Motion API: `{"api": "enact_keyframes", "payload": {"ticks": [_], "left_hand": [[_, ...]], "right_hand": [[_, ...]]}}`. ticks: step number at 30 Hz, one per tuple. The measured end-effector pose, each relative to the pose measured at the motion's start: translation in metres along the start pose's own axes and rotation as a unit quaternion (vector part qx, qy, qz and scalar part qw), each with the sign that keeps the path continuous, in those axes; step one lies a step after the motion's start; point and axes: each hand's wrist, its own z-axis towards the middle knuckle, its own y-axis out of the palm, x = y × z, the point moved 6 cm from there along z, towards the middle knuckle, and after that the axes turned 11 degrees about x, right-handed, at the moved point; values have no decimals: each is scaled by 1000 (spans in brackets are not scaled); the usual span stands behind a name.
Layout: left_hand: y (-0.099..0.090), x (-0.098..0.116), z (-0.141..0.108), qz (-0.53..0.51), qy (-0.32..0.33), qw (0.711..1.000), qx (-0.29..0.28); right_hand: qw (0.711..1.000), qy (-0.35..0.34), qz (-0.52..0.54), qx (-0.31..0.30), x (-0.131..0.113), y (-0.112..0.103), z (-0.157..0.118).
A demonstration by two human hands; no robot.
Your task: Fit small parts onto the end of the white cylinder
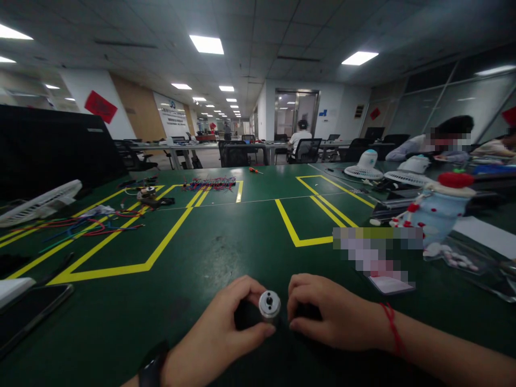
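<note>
A small silver metal cylinder (270,306), which looks like a small motor, stands upright at the front of the green table. Its round top face shows a central hole with a smaller hole on either side. My left hand (226,322) grips it between thumb and forefinger. Just to its right, apart from the cylinder, is my right hand (326,312), with a red string round the wrist. Its fingers curl in toward the thumb, the tips close together. Whether anything small is between them I cannot make out.
Yellow tape (149,266) marks the green table (226,242). Loose wires (100,226) lie left, near a phone (36,312). A wire bundle (209,184) and a screwdriver (255,171) lie farther back. A blue cup (441,209) and fans (365,166) stand right. People sit beyond.
</note>
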Motion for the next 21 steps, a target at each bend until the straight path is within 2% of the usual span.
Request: {"api": "enact_keyframes", "payload": {"ticks": [4,8,10,12,14,16,19,21], "left_hand": [[0,1,0,-6,2,1000,-5],[0,0,0,-5,3,1000,-6],[0,0,0,-7,3,1000,-3],[0,0,-1,-7,1,1000,-3],[0,0,-1,-7,-1,1000,-7],[0,0,-1,-6,-1,1000,-8],[0,0,-1,-2,-1,1000,-5],[1,0,-1,-1,0,1000,-6]], "right_hand": [[996,35,79,24,4,-8,3],[961,151,175,152,36,-29,7],[940,203,171,213,57,-38,6],[932,225,151,238,72,-41,6],[938,226,137,226,78,-40,6],[956,193,121,183,70,-37,7],[993,67,80,62,39,-26,7],[998,-12,56,8,19,-17,5]]}}
